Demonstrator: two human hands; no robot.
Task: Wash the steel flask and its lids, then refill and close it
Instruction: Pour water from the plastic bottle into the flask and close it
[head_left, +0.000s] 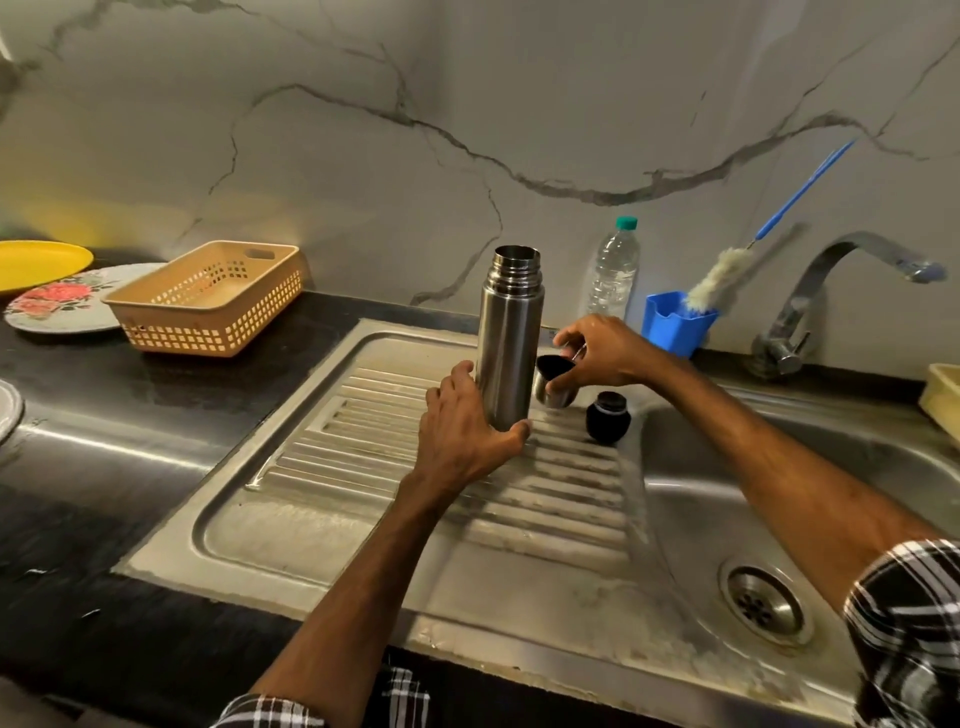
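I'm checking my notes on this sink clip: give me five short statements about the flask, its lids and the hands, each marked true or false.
1. The flask stands upright with its mouth open. True.
2. The left hand holds the plastic bottle. False: it grips the flask's lower body; the plastic bottle stands by the wall, untouched.
3. The right hand holds the steel cup lid beside the flask. True.
4. The black stopper is screwed into the flask. False: it lies on the drainboard, right of the flask.
5. The bottle brush lies in the sink basin. False: it stands in the blue holder.
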